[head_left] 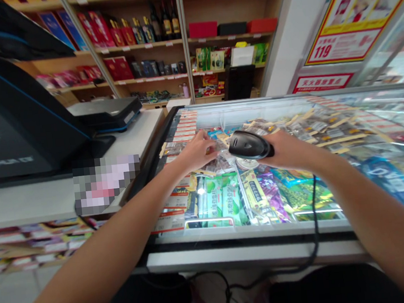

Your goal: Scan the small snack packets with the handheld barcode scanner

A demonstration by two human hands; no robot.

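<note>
The right hand (287, 149) grips a black barcode scanner (249, 144) over the glass counter (267, 231), long axis roughly level, head pointing left toward the left hand (197, 152) (fingers pinching a clear packet (220, 161)).

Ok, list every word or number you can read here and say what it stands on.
"119": red and yellow poster on the right wall.
Red sign below it: white characters, too blurred to read.
Black register screen: pale lettering on its lower edge, unreadable.
Packets under the glass counter: print too small.
Shelf price tags: unreadable.
</note>
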